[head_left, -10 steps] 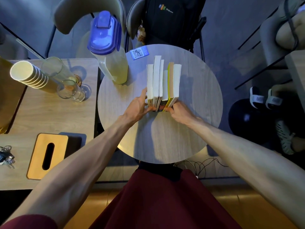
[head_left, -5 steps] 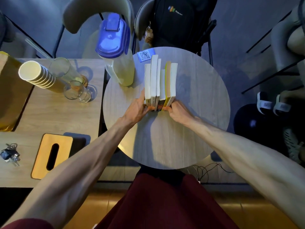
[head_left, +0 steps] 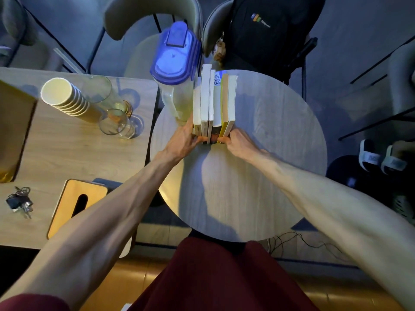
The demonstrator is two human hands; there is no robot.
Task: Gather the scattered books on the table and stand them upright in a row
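Books (head_left: pixel 214 102) upright mid-table, hands (head_left: pixel 183 140) (head_left: pixel 239 143) clamping both ends, pitcher (head_left: pixel 177 70) touching left.

Round desk (head_left: pixel 269 153): pale wood-grain top, matt and smooth. Books (head_left: pixel 214 102): paper page blocks, off-white and matt; one yellow cover with a slight sheen. Pitcher (head_left: pixel 177 86): translucent plastic body under a glossy blue plastic lid. Paper cups (head_left: pixel 65 97): stacked, matt, ribbed by their rolled rims. Drinking glasses (head_left: pixel 114 124): clear glass, shiny. Tissue box (head_left: pixel 76 203): smooth light wood, satin finish. Keys (head_left: pixel 19 202): bright metal with dark plastic. Backpack (head_left: pixel 265 34): black woven cloth, matt. Garment at the lower edge (head_left: pixel 224 277): dark red cloth, matt.
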